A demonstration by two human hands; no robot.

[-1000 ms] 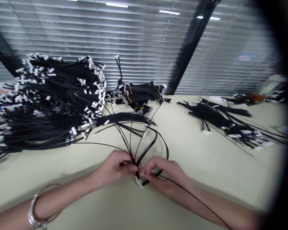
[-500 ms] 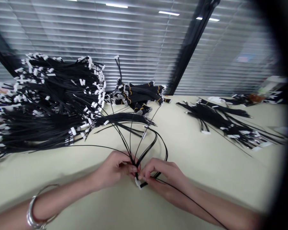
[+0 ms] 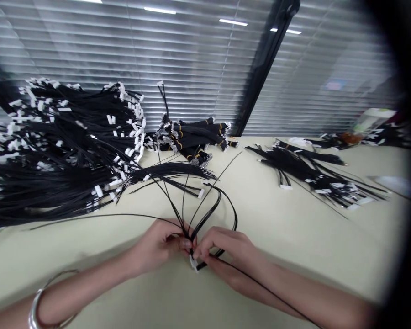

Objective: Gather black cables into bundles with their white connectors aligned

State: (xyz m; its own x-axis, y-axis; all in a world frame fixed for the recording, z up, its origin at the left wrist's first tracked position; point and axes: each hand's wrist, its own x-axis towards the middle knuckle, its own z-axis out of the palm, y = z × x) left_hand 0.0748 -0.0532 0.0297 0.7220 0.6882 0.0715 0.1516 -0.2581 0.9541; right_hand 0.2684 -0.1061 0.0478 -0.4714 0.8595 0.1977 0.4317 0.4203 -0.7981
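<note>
My left hand [image 3: 169, 240] is closed, pinching a black wire harness [image 3: 208, 214] just above its white connector [image 3: 193, 262]. Several thin wires fan upward from that grip, and a thicker bundle loops round to the right. Close beside it, my right hand [image 3: 219, 244] is also closed. Its thumb and forefinger pinch one thin black wire [image 3: 260, 279] near the connector. This wire trails along the right forearm to the bottom edge. The fingers partly hide where the wire meets the connector.
A large heap of black cables with white connectors [image 3: 71, 132] fills the left. Bundles with yellow bands [image 3: 195, 135] lie at the back middle, by the window blinds [image 3: 185, 59]. More cables [image 3: 301, 171] and a clear container [image 3: 371, 121] are on the right.
The whole view has shifted slightly, so things appear a little further left. Both hands keep their grips near the connector, and the thin wires above them have swayed a little.
</note>
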